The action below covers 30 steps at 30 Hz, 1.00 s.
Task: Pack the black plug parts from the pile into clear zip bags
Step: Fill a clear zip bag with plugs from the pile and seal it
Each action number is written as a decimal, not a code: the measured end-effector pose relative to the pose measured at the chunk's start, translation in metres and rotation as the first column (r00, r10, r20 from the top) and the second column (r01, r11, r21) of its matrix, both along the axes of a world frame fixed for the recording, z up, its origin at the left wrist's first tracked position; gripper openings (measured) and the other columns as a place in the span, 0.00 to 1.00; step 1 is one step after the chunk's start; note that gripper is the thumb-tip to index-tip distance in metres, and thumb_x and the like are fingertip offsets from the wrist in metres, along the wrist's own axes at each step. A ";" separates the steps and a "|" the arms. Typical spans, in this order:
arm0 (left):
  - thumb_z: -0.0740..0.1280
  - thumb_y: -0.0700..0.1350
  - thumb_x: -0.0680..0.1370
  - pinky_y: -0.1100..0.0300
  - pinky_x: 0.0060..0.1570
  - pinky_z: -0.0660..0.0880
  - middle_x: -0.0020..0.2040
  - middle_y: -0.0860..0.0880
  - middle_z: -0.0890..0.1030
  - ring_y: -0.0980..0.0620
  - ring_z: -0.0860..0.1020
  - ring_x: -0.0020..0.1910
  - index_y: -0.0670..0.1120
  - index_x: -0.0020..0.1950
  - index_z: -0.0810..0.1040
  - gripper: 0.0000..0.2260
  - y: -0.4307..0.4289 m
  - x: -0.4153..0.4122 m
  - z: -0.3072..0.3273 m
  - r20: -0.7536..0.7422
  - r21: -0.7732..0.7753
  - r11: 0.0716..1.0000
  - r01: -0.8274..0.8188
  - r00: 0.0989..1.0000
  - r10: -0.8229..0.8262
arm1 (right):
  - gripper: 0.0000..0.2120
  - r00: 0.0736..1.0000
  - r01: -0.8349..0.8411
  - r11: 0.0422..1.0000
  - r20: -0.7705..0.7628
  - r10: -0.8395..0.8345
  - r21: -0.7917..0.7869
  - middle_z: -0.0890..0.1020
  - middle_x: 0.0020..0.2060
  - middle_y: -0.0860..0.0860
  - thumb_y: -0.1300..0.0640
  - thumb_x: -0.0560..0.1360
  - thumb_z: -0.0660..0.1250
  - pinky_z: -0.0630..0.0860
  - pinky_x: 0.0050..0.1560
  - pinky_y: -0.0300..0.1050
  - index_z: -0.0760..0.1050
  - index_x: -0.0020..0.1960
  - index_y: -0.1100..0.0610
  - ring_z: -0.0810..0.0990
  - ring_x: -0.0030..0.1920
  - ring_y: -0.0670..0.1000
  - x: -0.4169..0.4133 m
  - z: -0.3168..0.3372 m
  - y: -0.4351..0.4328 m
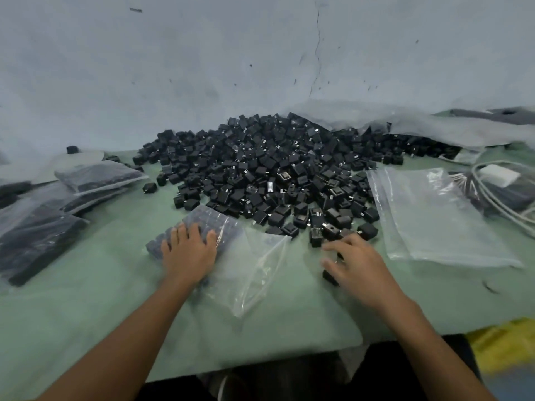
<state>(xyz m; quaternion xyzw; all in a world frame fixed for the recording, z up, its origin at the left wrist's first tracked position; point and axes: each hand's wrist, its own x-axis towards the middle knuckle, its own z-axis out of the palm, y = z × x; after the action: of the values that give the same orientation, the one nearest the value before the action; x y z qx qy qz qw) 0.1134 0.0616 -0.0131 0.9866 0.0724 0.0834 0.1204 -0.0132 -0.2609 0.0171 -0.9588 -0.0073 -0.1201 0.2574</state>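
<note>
Clear zip bag under one flat, released left hand; right hand beside one pile, grasp unclear.

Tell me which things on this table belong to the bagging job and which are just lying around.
Job: pile of black plug parts; part-filled bag under the left hand; empty clear bags; filled bags stacked on the left.
Lying about: white cables; white block among them; crumpled plastic sheet behind the pile.
</note>
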 end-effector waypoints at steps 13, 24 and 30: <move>0.50 0.61 0.84 0.44 0.78 0.49 0.81 0.43 0.59 0.43 0.55 0.80 0.49 0.76 0.65 0.25 -0.003 -0.001 0.004 0.002 -0.014 1.000 -0.001 1.000 0.001 | 0.10 0.898 -0.278 0.727 -0.099 0.429 0.627 0.77 0.32 0.45 0.53 0.80 0.65 0.72 0.39 0.41 0.78 0.42 0.55 0.73 0.34 0.42 0.001 -0.005 0.102; 0.49 0.61 0.84 0.44 0.79 0.47 0.82 0.43 0.57 0.44 0.52 0.81 0.49 0.78 0.62 0.27 -0.001 -0.001 0.004 -0.020 -0.022 1.000 0.003 1.000 -0.004 | 0.07 0.872 0.352 -0.367 -0.160 0.462 0.861 0.82 0.48 0.60 0.70 0.79 0.62 0.84 0.48 0.48 0.78 0.52 0.68 0.82 0.51 0.56 0.062 -0.007 0.150; 0.49 0.61 0.84 0.45 0.78 0.48 0.82 0.43 0.57 0.44 0.52 0.81 0.49 0.78 0.62 0.26 -0.001 -0.002 0.004 -0.012 -0.024 1.000 0.009 1.000 -0.009 | 0.09 0.894 -0.139 0.251 0.013 0.448 0.958 0.84 0.41 0.51 0.68 0.76 0.66 0.78 0.47 0.43 0.81 0.43 0.56 0.81 0.43 0.50 0.067 -0.018 0.170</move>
<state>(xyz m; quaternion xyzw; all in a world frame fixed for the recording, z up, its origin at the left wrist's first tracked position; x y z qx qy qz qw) 0.1114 0.0610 -0.0086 0.9859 0.0696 0.0761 0.1319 0.0533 -0.0909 -0.0010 -0.6123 -0.0821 0.0775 0.7825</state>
